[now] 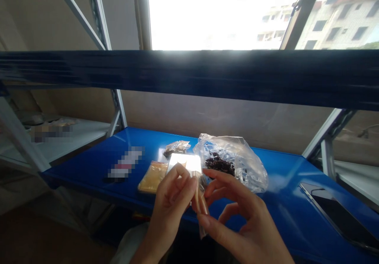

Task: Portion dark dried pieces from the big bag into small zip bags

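Note:
In front of me, a small clear plastic bag [201,205] hangs between my two hands above the near edge of the blue shelf. My left hand [173,199] pinches it near the top with thumb and fingers. On its other side, the thumb and fingertips of my right hand [241,212] grip the bag, the thumb lower down. A bright white square object [192,162] lies just behind my hands, partly hidden by them. Beyond my right fingers rests a large open clear bag [250,165] with dark dried pieces [220,163] in it.
Left of my hands lies a stack of yellowish zip bags [152,177], with a small filled bag [177,147] behind. A blurred-out item [126,163] is farther left. At right lies a phone [340,216]. A dark blue beam [189,72] crosses above the blue shelf [284,212].

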Available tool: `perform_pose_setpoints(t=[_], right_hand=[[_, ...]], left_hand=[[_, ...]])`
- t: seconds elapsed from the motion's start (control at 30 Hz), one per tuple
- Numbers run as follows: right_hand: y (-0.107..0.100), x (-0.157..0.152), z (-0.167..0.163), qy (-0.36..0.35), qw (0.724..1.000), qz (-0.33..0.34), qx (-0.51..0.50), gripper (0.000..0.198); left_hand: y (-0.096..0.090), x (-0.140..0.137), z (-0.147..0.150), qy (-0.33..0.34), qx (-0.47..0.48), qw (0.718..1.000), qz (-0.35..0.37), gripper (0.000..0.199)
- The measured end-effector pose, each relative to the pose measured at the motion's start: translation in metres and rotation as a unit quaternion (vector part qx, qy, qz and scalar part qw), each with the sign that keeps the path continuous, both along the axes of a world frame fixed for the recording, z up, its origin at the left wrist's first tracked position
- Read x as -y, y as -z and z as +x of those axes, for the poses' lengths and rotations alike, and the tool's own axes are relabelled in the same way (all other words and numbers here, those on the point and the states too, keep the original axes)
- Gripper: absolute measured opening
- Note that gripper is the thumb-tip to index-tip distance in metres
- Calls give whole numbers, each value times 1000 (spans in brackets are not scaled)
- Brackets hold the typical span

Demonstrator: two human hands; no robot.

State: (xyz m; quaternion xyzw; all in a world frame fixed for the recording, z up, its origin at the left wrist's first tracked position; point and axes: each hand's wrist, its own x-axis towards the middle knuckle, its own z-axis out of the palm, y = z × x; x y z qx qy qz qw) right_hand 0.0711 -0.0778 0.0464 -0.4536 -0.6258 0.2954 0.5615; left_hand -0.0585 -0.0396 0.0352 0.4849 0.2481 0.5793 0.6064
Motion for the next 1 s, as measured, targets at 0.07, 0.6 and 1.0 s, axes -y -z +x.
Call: perform_pose_setpoints(t=[0.07, 0.6, 1.0], right_hand=[[-1, 0, 1, 7, 1000, 9, 2, 53], [6, -2, 19, 88, 995, 40, 39, 25], [7, -11, 36, 35, 999, 0, -35, 8]], left_hand=[[-1, 1, 2, -1, 12, 1000, -25, 38], [11, -9, 12, 43, -50, 997, 35, 33], [9, -16, 32, -15, -71, 994, 76, 26]])
